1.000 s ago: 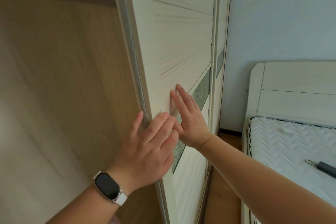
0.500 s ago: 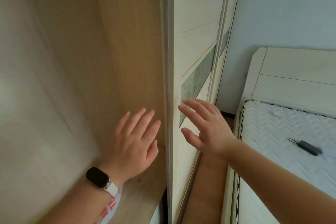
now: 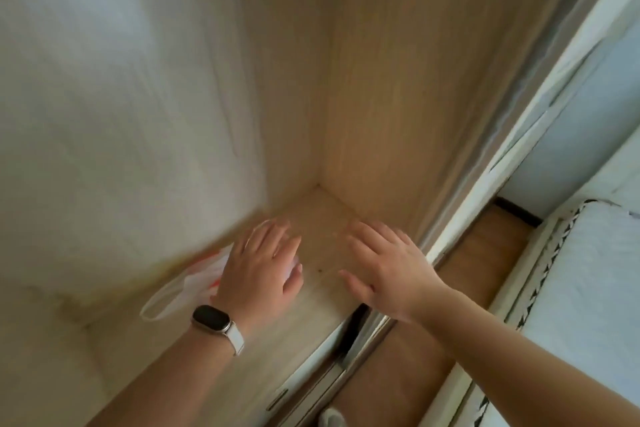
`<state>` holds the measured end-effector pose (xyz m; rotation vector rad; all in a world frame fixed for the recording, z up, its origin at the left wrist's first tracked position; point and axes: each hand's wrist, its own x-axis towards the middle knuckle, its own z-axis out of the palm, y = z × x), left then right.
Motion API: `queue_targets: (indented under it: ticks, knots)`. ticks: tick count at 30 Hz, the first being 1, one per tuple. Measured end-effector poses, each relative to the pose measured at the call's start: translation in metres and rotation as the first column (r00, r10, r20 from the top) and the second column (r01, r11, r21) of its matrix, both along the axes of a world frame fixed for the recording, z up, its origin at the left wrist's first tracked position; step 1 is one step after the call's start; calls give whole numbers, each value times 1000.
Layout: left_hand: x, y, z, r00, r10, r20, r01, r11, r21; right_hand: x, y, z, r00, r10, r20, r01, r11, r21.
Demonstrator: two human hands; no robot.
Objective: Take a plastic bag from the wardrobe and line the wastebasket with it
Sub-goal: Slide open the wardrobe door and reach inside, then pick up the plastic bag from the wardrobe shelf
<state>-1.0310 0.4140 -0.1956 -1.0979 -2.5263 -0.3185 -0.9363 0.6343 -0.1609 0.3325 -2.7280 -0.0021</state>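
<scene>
Pale wood-grain wardrobe interior (image 3: 381, 80): its floor carries a thin white-and-red plastic bag (image 3: 194, 282), partly under the left hand (image 3: 263, 270). Both hands, including the right hand (image 3: 388, 270), are spread and hold nothing. Likely light, limp, slippery; pinch the exposed loop handle.

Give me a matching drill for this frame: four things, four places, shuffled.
Things:
1. plastic bag
2. watch
3. mattress
4. right hand

Places:
A. on the left wrist
B. far right, outside the wardrobe
C. on the wardrobe floor, partly under the left hand
D. spread open over the wardrobe floor, near the door track

Pairs: 1-C, 2-A, 3-B, 4-D
</scene>
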Motion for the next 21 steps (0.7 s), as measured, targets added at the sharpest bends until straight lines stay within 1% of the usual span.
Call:
queue_targets:
  ticks: [2, 5, 8, 12, 16, 18, 21]
  knots:
    - [-4, -16, -20, 995, 85, 44, -83, 996, -38, -21, -6, -19, 998, 35, 52, -34, 999, -17]
    - [-8, -41, -48, 965, 224, 139, -213, 973, -88, -56, -16, -52, 981, 143, 130, -132, 987, -89]
    - [-7, -60, -72, 910, 346, 230, -320, 937, -143, -93, -30, -86, 949, 236, 211, -203, 964, -170]
    - [-7, -78, -103, 819, 503, 276, -462, 864, -202, -133, -61, -127, 900, 339, 275, -263, 924, -277]
    - [-8, -93, -139, 724, 585, 366, -547, 810, -211, -160, -90, -167, 831, 404, 383, -291, 901, -321]
    - [-7, -103, -159, 670, 622, 405, -585, 779, -227, -170, -100, -188, 802, 409, 435, -286, 903, -320]
    - [-8, -118, -192, 601, 656, 457, -624, 742, -244, -182, -112, -221, 785, 394, 478, -276, 913, -301]
